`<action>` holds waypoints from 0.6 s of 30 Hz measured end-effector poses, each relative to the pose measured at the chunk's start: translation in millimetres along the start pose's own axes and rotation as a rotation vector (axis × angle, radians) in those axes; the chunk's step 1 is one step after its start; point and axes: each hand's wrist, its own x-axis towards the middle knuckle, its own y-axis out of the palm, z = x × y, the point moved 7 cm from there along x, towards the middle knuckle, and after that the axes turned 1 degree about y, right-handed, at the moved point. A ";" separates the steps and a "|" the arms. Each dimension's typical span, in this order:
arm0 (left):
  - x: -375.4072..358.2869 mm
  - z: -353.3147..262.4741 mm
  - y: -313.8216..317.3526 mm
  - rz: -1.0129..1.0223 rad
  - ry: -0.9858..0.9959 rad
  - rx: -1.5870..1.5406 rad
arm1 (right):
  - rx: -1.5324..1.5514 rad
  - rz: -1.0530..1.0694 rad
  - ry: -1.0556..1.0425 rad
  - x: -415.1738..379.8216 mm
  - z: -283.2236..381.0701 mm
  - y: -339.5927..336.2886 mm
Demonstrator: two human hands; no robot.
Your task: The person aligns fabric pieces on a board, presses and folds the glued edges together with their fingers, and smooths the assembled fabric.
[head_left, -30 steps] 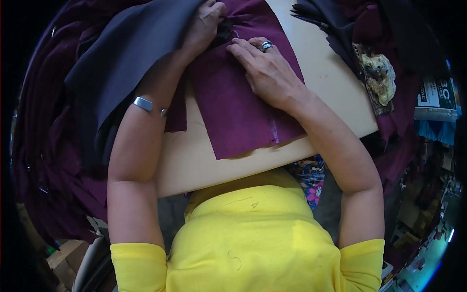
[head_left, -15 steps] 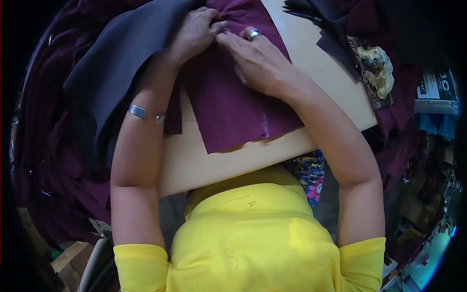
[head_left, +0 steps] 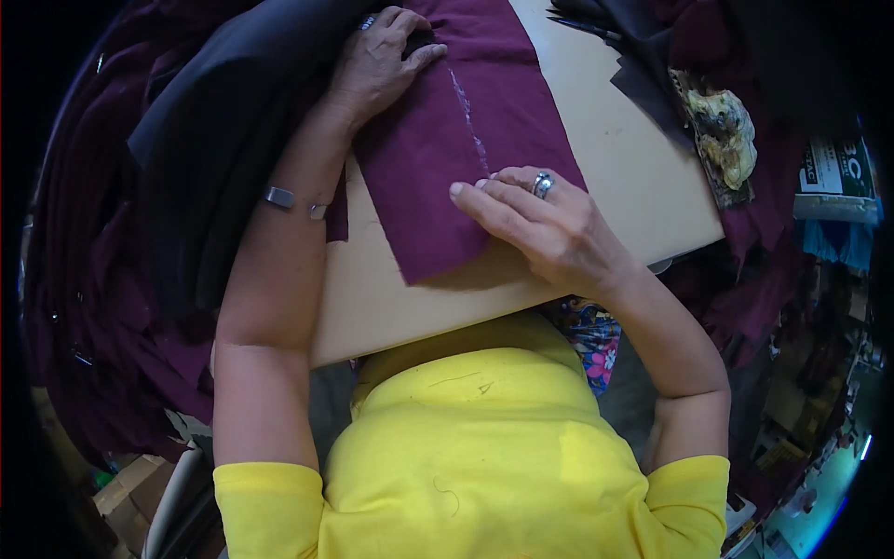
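Note:
A maroon cloth panel [head_left: 419, 186] lies on the pale tabletop, with a whitish line running down its middle. My left hand [head_left: 382, 65] rests at the panel's upper left, its thumb and fingers bent over the cloth beside a dark fabric [head_left: 223, 102]. At the panel's lower right is my right hand [head_left: 549, 219], wearing a ring, its fingertips closed together at the lower end of the whitish line. Whatever those fingertips pinch is too small to make out.
The pale table [head_left: 633, 177] has a near edge close to my body. Dark cloth scraps [head_left: 652, 102] and a yellowish crumpled piece [head_left: 722, 140] lie at the right. Maroon fabric [head_left: 102, 307] is heaped on the left, and a labelled bag [head_left: 838, 177] hangs far right.
My right hand has moved down and right, away from my left hand, uncovering the whitish line. My left hand has shifted slightly, and the dark fabric beside it has folded back leftward.

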 end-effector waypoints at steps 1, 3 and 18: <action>-1.3 0.8 -1.2 0.008 -0.006 -0.007 | 0.003 -0.011 -0.017 2.2 0.7 1.0; 0.3 4.6 0.6 0.015 -0.001 -0.024 | 0.016 -0.008 -0.040 5.9 3.8 0.9; -18.5 16.9 25.2 0.173 0.046 0.113 | -0.047 -0.101 -0.038 -33.4 43.2 -6.2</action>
